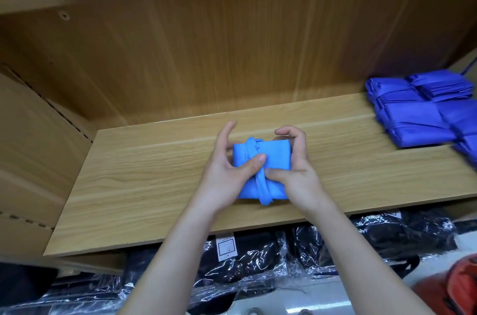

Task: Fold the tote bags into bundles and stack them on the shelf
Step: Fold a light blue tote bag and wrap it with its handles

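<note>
A light blue tote bag bundle (273, 157), folded small and wrapped by its own strap, lies on the wooden shelf board (144, 185) near the middle. My left hand (227, 178) holds its left side, thumb pressing on the strap. My right hand (296, 172) grips the right side, fingers curled over the far edge and thumb on the near part of the strap. A stack of darker blue folded bundles (418, 113) sits at the shelf's right end.
The shelf has a wooden back panel (232, 56) and a left side wall (33, 139). Below the board lie black items wrapped in clear plastic (258, 263). An orange object (462, 289) shows at the bottom right corner.
</note>
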Available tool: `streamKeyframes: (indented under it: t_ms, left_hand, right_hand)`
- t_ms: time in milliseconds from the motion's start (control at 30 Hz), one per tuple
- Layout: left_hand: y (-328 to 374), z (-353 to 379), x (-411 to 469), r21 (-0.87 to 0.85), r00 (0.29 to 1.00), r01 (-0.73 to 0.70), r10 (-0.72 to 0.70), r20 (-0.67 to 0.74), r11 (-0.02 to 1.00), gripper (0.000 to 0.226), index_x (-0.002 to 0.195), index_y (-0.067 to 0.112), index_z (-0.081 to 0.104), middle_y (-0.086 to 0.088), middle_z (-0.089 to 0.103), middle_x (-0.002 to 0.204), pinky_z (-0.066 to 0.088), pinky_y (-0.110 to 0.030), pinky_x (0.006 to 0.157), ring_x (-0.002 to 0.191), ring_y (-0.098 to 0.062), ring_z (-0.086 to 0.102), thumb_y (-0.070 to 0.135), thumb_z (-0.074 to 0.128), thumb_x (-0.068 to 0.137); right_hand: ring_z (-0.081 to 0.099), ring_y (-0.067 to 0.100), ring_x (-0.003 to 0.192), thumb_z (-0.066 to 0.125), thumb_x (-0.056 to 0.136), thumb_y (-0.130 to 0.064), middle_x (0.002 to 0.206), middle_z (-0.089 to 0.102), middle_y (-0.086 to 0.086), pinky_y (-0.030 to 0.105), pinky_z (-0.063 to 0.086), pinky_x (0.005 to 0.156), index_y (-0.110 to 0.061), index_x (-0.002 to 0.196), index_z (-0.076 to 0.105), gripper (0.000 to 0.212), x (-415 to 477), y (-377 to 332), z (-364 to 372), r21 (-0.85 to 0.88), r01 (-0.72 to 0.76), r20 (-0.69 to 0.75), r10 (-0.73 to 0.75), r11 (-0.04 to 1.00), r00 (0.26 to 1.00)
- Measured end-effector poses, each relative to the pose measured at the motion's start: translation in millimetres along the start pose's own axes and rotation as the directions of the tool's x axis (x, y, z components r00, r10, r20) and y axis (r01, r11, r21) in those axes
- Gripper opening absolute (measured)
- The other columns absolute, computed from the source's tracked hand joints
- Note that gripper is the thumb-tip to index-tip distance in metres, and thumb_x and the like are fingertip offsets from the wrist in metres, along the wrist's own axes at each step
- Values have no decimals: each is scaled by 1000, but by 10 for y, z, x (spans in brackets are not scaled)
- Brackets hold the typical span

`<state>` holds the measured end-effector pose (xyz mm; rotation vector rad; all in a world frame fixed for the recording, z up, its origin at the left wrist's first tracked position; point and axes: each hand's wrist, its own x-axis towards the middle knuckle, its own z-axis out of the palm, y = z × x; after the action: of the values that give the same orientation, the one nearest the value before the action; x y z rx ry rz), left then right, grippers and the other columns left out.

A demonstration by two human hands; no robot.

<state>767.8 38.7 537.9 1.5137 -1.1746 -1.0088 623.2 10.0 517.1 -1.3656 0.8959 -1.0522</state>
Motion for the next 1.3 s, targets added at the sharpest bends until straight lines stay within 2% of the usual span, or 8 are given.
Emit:
streamKeyframes:
  t_ms: [67, 200, 300, 533, 833, 967, 1167, 1300]
  left_hand:
    - [8, 8, 23, -262, 997, 50, -30, 78, 964, 57, 121, 20, 61, 3, 68, 105, 52, -20, 76, 90, -6, 64, 19, 80, 67]
    - [-23, 76, 87, -489, 996, -3, -40, -78, 873, 48, 103, 14, 62, -3, 70, 97, 55, -29, 71, 83, -14, 66, 10, 83, 60]
    - [-68, 133, 92, -576, 996, 45, -84, -40, 817, 46, 101, 18, 55, -5, 67, 97, 56, -32, 71, 82, -17, 64, 7, 80, 64]
    - [-106, 27, 238, 0, 968, -88, 85, 234, 996, 57, 132, 19, 56, 5, 64, 122, 46, -21, 94, 107, -5, 61, 29, 74, 80]
    - [-75, 357, 514, -148, 996, 86, -88, -1, 985, 27, 111, 13, 62, -8, 72, 104, 54, -40, 87, 98, -26, 69, 28, 68, 89]
    - [-85, 598, 649, -20, 986, 166, -166, -7, 986, 34, 113, 14, 56, 0, 68, 107, 51, -30, 82, 96, -15, 66, 41, 60, 93]
    - [-68, 713, 844, -50, 982, 115, -106, 159, 992, 47, 127, 35, 42, -3, 67, 90, 52, -20, 73, 76, -8, 66, 21, 67, 90]
    - [-66, 840, 1063, 27, 980, 68, -72, 183, 997, 36, 112, 28, 58, -5, 67, 82, 55, -26, 68, 69, -10, 67, 11, 74, 84]
  right_hand:
    - [53, -6, 76, 56, 65, -5, 104, 46, -4, 12, 45, 69, -34, 113, 39, 59, 22, -80, -45, 48, -31, 36, 30, 998, 999]
    - [61, -9, 85, 54, 98, -28, 112, 59, -9, 13, 49, 73, -36, 122, 44, 27, 53, -119, -147, -55, -183, 126, 189, 982, 974]
    - [63, 11, 95, 46, 102, -29, 113, 65, -2, 28, 53, 79, -28, 121, 53, 20, 62, -41, -208, -212, -148, 125, 177, 966, 976]
    - [57, 12, 95, 51, 83, -29, 103, 63, -4, 25, 43, 85, -27, 109, 59, 28, 138, -113, -366, -505, 82, 139, -13, 859, 990]
    - [69, 8, 89, 75, 83, -32, 109, 67, -3, 33, 54, 83, -41, 124, 51, 49, 353, -86, -745, -231, -190, 1, 195, 954, 981]
    - [71, 16, 90, 77, 82, -22, 103, 70, 1, 37, 57, 79, -38, 128, 50, 57, 428, 38, -865, -96, -280, -126, 268, 955, 955]
    - [68, 19, 99, 72, 83, -5, 105, 71, 1, 28, 52, 86, -31, 118, 61, 45, 616, 110, -1178, -145, -298, -173, 273, 943, 946]
    - [66, 16, 100, 72, 82, -12, 109, 68, -3, 32, 50, 92, -28, 126, 55, 50, 816, 160, -1352, -318, -300, -229, 234, 900, 945]
